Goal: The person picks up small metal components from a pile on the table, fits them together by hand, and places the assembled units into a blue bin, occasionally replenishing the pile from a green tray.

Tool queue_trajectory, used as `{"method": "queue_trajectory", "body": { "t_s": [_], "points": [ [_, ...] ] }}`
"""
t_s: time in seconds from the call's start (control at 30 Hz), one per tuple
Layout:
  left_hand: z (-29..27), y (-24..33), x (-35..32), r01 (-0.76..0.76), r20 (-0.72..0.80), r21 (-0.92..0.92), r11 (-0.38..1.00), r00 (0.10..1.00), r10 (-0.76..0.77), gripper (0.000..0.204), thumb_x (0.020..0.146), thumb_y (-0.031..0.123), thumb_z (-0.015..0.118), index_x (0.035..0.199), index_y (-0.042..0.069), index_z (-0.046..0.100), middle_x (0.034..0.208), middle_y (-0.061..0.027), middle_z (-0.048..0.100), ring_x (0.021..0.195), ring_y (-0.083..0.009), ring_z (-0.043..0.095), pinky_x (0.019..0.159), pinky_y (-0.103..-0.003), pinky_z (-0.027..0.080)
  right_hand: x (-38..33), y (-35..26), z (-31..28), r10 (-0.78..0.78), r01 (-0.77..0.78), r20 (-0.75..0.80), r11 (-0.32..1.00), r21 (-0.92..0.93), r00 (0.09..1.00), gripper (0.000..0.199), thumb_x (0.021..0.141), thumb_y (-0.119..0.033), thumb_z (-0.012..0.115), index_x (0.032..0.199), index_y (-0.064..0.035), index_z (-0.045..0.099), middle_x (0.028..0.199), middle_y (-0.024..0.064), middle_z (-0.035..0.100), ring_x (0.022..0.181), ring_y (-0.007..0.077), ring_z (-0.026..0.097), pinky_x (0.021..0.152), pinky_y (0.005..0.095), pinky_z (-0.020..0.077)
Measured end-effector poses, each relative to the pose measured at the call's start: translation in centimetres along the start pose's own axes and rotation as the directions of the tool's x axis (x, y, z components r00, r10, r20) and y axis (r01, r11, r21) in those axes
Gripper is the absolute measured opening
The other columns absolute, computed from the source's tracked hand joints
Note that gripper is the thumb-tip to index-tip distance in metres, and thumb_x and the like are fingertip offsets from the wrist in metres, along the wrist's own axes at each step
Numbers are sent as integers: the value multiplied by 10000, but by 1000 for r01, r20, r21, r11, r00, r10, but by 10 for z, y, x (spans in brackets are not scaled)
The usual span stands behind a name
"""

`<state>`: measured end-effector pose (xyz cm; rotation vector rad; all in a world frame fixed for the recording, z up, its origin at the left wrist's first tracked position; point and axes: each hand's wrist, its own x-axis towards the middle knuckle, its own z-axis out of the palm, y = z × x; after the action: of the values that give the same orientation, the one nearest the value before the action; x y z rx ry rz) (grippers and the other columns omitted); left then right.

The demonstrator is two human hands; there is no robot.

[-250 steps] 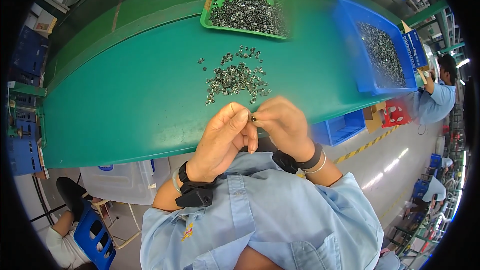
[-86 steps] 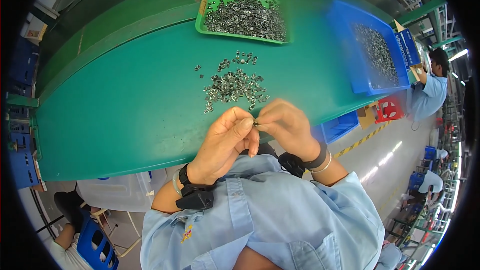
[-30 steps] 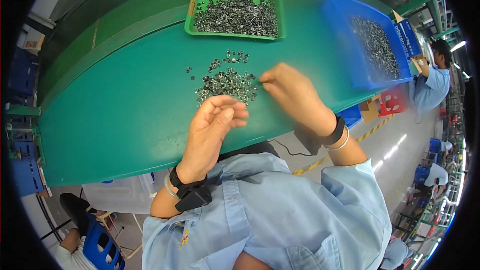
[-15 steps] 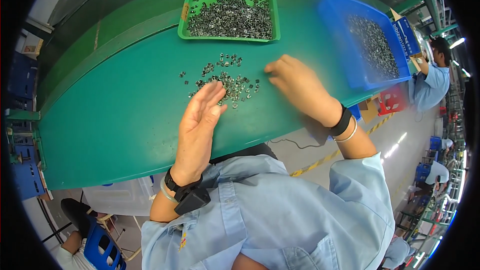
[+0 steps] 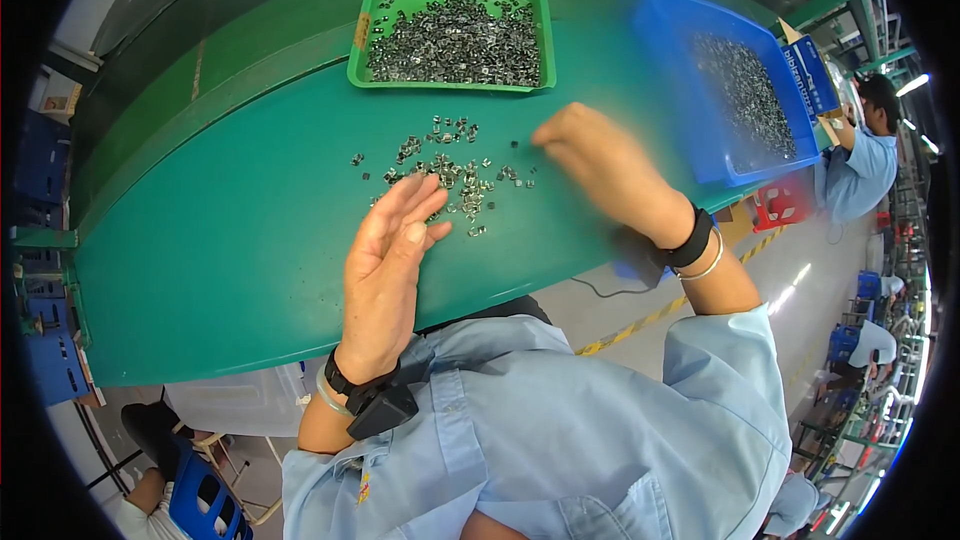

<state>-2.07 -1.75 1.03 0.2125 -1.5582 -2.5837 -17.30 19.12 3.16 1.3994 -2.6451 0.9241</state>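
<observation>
A loose spread of small shiny metal pieces [image 5: 460, 176], clip-like and dark to silver, lies on the green tabletop. My left hand [image 5: 388, 258] is at its near left edge, fingers stretched and palm turned toward the pieces; it holds nothing I can see. To the right of the spread is my right hand [image 5: 600, 162], smeared by motion. Its fingertips point left, close to one small dark piece [image 5: 515, 144], and whether they hold anything cannot be made out. Beyond the spread stands a green tray [image 5: 357, 60] heaped with the same kind of piece.
A blue bin [image 5: 705, 130] with many more small pieces stands at the table's right edge, a blue box [image 5: 812, 75] beside it. Past the bin, a person in a light blue shirt [image 5: 870, 175] works. A red crate [image 5: 785, 202] is below.
Some pieces at the right side of the spread have shifted and lie more scattered. My right hand stays beside them, more blurred; the left hand keeps its place and pose.
</observation>
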Motion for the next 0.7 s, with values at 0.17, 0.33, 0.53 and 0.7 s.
{"method": "queue_trajectory", "body": {
  "t_s": [0.17, 0.33, 0.53, 0.7],
  "points": [
    [4, -3, -2, 56, 9, -66, 996, 998, -55, 322, 935, 94, 467, 1235, -24, 461, 1182, -179, 555, 1038, -231, 578, 884, -355, 479, -3, 11, -3, 158, -155, -41, 986, 69, 987, 157, 803, -77, 628, 951, -35, 600, 872, 97, 553, 862, 270, 566, 756, 333, 459],
    [3, -6, -4, 98, 48, -89, 991, 994, -94, 227, 937, 94, 466, 1130, -16, 510, 1037, -148, 606, 875, -199, 614, 796, -332, 505, -4, 4, 5, 109, -109, 107, 994, -4, 988, 169, 785, -80, 648, 942, -40, 601, 860, 90, 558, 833, 255, 578, 738, 343, 466],
    [3, -9, -5, 167, 140, -121, 978, 979, -150, 175, 950, 89, 452, 1082, -2, 521, 953, -110, 612, 790, -164, 603, 741, -303, 505, -1, -1, 11, 67, -69, 61, 997, 28, 996, 199, 754, -63, 668, 940, -38, 602, 819, 84, 566, 792, 250, 583, 699, 349, 470],
    [2, -9, -4, 173, 151, -94, 980, 976, -158, 178, 952, 97, 463, 1093, 3, 517, 950, -94, 610, 790, -144, 596, 726, -288, 504, -1, -28, 14, 158, -158, 24, 947, 281, 987, 284, 742, -57, 675, 1013, -48, 591, 783, 77, 568, 777, 260, 582, 695, 352, 468]
  ]
}}
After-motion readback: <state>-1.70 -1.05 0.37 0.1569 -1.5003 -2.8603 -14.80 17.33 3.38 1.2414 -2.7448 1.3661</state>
